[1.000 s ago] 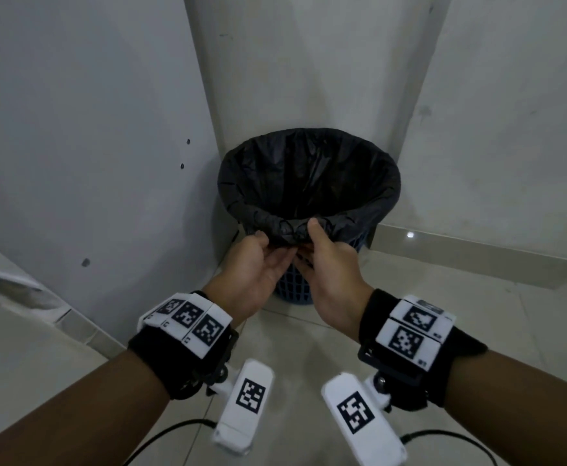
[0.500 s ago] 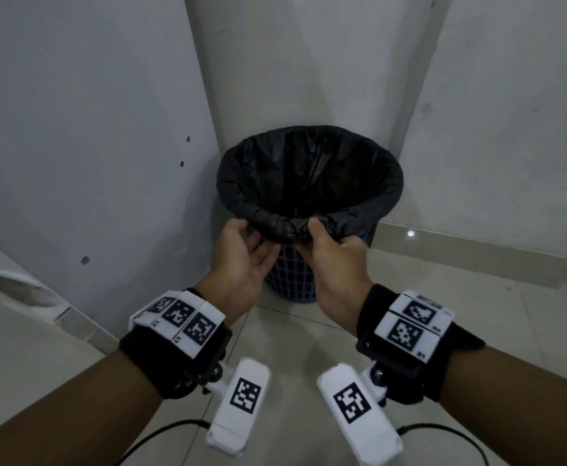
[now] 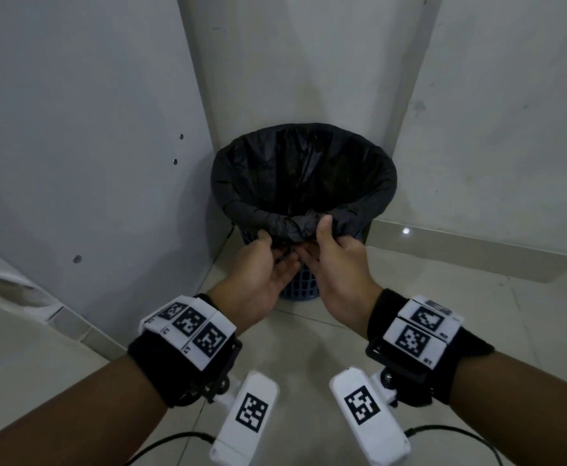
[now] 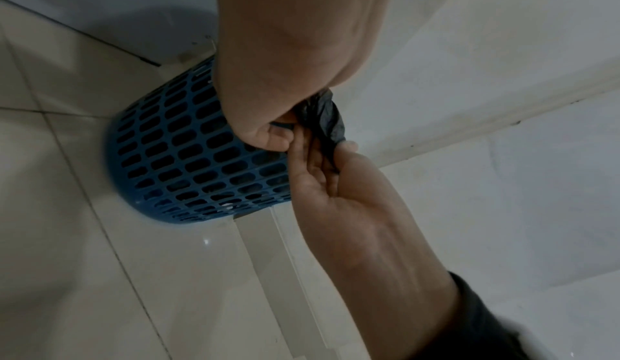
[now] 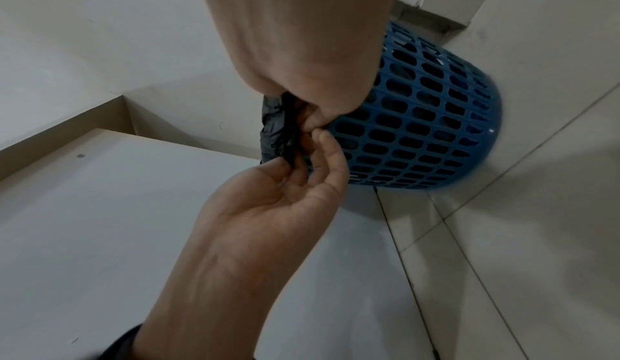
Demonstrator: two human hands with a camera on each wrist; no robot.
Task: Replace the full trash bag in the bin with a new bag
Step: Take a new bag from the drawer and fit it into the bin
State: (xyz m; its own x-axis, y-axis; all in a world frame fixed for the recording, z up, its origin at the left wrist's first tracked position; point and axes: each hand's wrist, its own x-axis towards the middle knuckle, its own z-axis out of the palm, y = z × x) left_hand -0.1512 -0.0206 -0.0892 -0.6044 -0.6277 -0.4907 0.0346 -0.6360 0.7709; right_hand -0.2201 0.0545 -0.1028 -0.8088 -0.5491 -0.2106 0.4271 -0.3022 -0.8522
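Note:
A blue perforated bin stands in a wall corner, lined with a black trash bag folded over its rim. At the near rim the plastic is gathered into a twisted bunch. My left hand is just under that bunch and pinches its loose end between thumb and fingers. My right hand grips the bunch from the right, thumb on top. In the left wrist view the black bunch runs between both hands in front of the bin. The bin's inside looks dark.
Pale walls close the corner behind and beside the bin. A light cabinet panel stands at the left. A tiled floor lies in front, with a skirting ledge along the right wall.
Half a second ago my left hand lay spread on the rim to the left; it has dropped back under the bunch beside the right hand. My right hand has kept its grip.

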